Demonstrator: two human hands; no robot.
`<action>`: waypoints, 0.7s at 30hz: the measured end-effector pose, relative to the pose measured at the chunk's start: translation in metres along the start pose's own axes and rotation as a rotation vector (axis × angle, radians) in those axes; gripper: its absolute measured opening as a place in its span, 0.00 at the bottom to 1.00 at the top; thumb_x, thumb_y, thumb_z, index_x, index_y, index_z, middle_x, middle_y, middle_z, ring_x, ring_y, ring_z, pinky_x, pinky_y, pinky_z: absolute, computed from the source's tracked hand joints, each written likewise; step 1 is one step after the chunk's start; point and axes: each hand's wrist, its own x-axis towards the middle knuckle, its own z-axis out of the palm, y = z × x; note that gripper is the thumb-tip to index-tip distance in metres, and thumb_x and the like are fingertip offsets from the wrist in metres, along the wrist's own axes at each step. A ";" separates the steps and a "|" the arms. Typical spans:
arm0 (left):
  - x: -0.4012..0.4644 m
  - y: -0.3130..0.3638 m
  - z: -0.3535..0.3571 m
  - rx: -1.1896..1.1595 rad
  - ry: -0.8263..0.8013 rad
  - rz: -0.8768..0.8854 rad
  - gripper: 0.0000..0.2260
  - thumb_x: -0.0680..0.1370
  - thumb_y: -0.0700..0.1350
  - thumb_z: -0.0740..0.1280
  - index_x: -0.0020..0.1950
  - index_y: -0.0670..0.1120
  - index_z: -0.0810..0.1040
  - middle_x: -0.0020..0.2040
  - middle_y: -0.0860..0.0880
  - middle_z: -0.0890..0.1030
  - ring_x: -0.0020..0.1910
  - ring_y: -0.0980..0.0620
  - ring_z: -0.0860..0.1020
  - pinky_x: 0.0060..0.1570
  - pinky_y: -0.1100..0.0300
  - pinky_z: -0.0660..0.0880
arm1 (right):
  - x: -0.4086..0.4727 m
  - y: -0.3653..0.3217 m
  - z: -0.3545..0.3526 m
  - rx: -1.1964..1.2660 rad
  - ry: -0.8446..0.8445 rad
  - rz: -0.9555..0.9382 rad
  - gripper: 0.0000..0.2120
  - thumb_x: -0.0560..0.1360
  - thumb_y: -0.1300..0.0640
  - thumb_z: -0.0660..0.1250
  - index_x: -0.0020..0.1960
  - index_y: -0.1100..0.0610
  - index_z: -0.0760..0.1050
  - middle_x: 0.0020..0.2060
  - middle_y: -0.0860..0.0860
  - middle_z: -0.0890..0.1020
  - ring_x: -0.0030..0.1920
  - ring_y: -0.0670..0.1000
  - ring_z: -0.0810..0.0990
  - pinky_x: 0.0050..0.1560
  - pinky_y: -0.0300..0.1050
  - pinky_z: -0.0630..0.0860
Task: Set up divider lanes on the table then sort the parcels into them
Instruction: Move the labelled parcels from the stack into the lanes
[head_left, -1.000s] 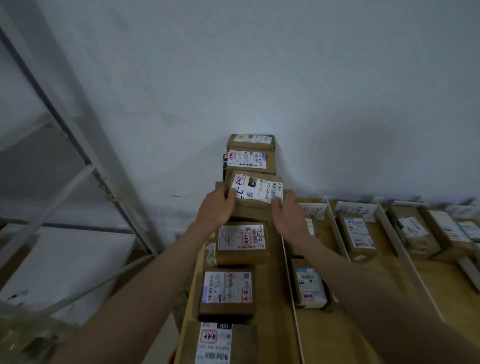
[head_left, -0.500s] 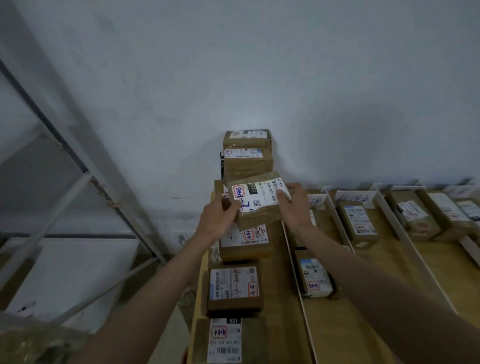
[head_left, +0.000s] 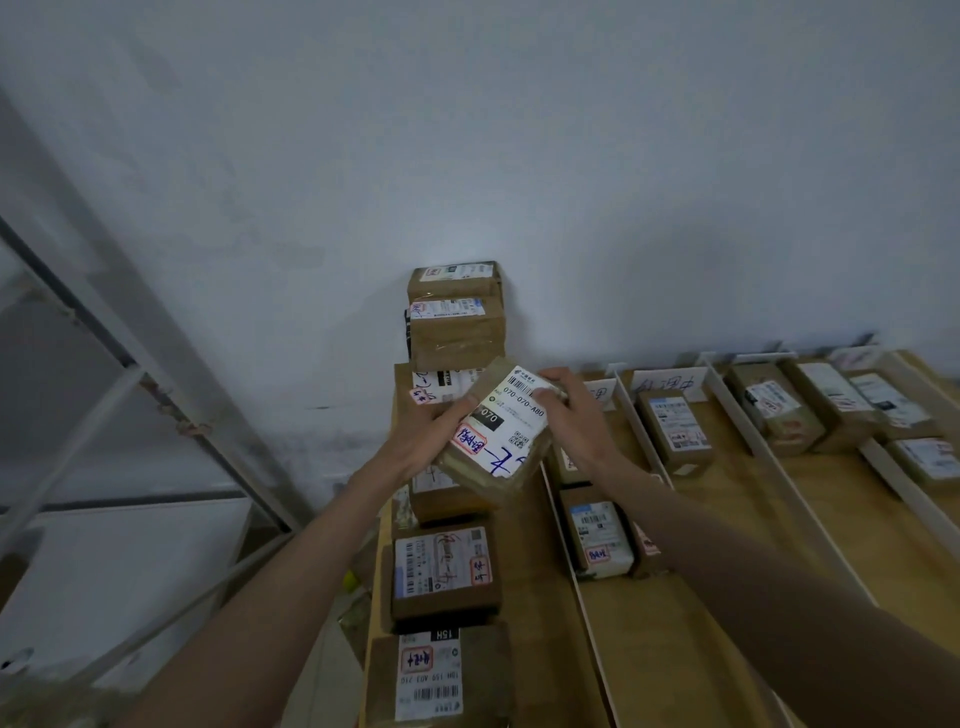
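Observation:
Both hands hold a brown parcel (head_left: 498, 434) with a white label, tilted in the air above the leftmost lane. My left hand (head_left: 421, 441) grips its left edge and my right hand (head_left: 571, 415) grips its far right corner. Below it, several parcels (head_left: 444, 569) lie in a row down the leftmost lane, and more are stacked against the wall (head_left: 456, 317). White divider strips (head_left: 587, 597) split the wooden table (head_left: 727, 597) into lanes. The neighbouring lanes hold parcels (head_left: 600, 538) (head_left: 675, 428).
Paper lane labels (head_left: 667, 384) stand at the far end of the lanes against the white wall. A grey metal frame (head_left: 130, 364) slants at the left, beyond the table's left edge. More parcels (head_left: 779, 408) fill the right lanes.
The parcel has been lifted off the stack in the leftmost lane, drawn toward me and turned, so its label now runs diagonally. Both hands moved with it.

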 end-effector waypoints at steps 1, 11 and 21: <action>-0.001 -0.001 0.004 0.006 -0.017 0.008 0.17 0.80 0.64 0.59 0.54 0.54 0.80 0.44 0.54 0.86 0.44 0.56 0.84 0.49 0.58 0.79 | -0.004 0.001 -0.004 0.004 -0.015 0.007 0.11 0.82 0.57 0.61 0.64 0.54 0.72 0.53 0.54 0.81 0.48 0.50 0.84 0.45 0.48 0.84; -0.030 -0.010 0.049 0.034 -0.159 -0.110 0.26 0.80 0.67 0.52 0.50 0.53 0.84 0.47 0.54 0.86 0.50 0.54 0.83 0.58 0.54 0.72 | -0.047 0.020 -0.033 -0.028 -0.038 0.054 0.11 0.83 0.56 0.58 0.65 0.53 0.70 0.49 0.55 0.82 0.45 0.52 0.85 0.45 0.53 0.84; -0.063 -0.035 0.110 -0.136 -0.087 -0.050 0.21 0.82 0.62 0.54 0.52 0.52 0.82 0.45 0.53 0.86 0.48 0.55 0.83 0.52 0.57 0.76 | -0.104 0.072 -0.085 -0.442 0.136 -0.028 0.13 0.85 0.53 0.51 0.53 0.56 0.73 0.49 0.53 0.78 0.51 0.56 0.76 0.49 0.51 0.71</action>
